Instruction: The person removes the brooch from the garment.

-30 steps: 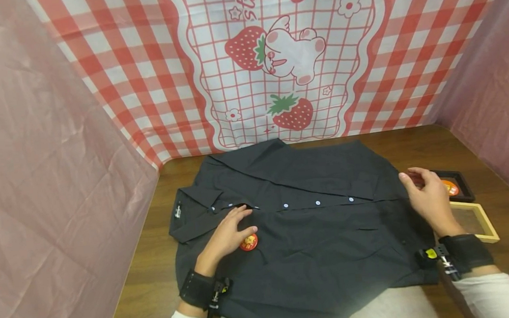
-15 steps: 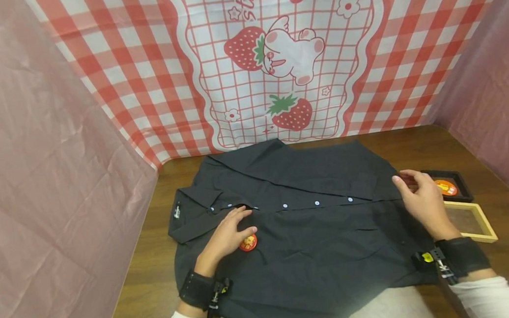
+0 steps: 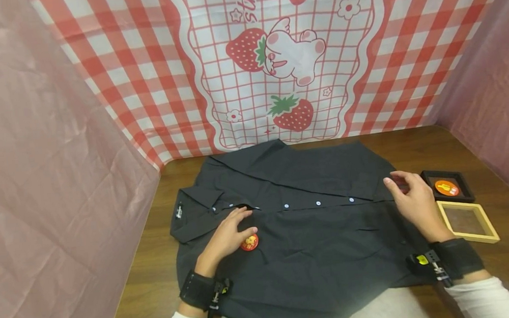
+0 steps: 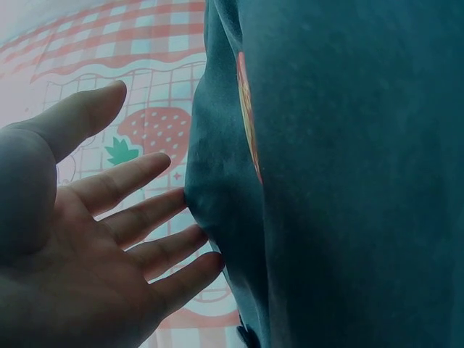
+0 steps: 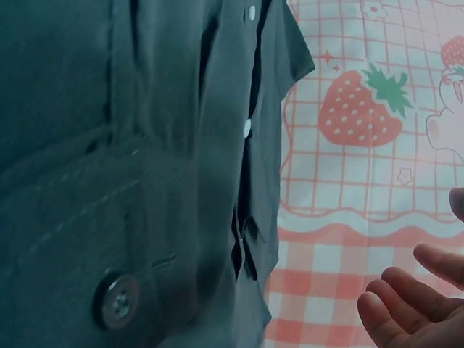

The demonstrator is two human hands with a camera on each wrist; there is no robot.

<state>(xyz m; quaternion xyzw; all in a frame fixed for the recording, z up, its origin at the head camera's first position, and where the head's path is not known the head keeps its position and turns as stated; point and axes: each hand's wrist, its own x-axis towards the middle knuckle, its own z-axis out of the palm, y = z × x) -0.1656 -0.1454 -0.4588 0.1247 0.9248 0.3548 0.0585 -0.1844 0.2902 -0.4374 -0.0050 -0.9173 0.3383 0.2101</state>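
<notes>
A dark grey button-up shirt (image 3: 314, 253) lies spread on the table, collar to the left, with a row of pale buttons along its front. My left hand (image 3: 229, 233) is over the upper front near the collar, its fingers spread and holding nothing. In the left wrist view the fingertips (image 4: 210, 261) are right at the cloth. Beside the left thumb a round red and yellow badge (image 3: 249, 242) lies on the shirt. Close over the shirt's hem end is my right hand (image 3: 417, 206), fingers loosely bent, nothing between them; the right wrist view shows a dark button (image 5: 117, 301) close up.
At the right, a black frame tray (image 3: 466, 192) holds an orange round badge (image 3: 447, 188). In front of it lies a pale wooden frame (image 3: 487, 221). A strawberry-print checked cloth (image 3: 144, 97) hangs behind the wooden table (image 3: 139, 285), and pink curtains (image 3: 62, 192) stand at both sides.
My right hand has moved left, away from the two frames and further over the shirt, uncovering more of them. My left hand, the shirt and the red badge have stayed in place.
</notes>
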